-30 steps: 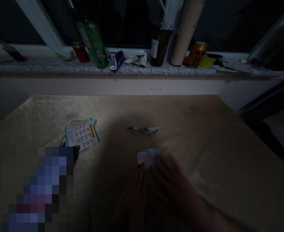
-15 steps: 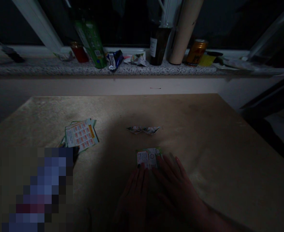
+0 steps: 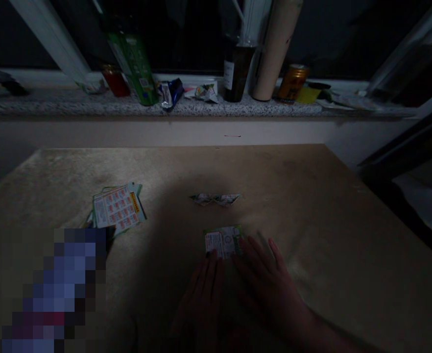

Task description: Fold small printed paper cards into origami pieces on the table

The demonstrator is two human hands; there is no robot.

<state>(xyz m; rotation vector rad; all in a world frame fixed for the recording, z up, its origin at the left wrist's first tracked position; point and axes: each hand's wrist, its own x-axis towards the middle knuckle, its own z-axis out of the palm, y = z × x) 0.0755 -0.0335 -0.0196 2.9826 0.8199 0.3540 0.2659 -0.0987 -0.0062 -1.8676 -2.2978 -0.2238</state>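
A small green and white printed paper (image 3: 222, 242), apparently folded, lies flat on the table in front of me. My left hand (image 3: 204, 289) rests its outstretched fingertips on the paper's near left edge. Flat against its right side lie the fingers of my right hand (image 3: 265, 274), spread a little apart. Both hands are open and press on the paper rather than grip it. Just beyond is a folded paper piece (image 3: 215, 198) with two triangular points. Shadow hides the detail of my palms.
To the left lies a stack of printed leaflets (image 3: 117, 208), beside a pixelated patch. On the stone windowsill (image 3: 194, 109) stand a green bottle (image 3: 137, 68), a red-filled jar (image 3: 115, 80), a dark cup (image 3: 235, 73), a cardboard tube (image 3: 276, 54) and an orange can (image 3: 293, 84). The table's (image 3: 311, 196) right edge slopes away.
The whole view has shifted slightly, so things appear a little further left. My hands stay on the paper in nearly the same pose.
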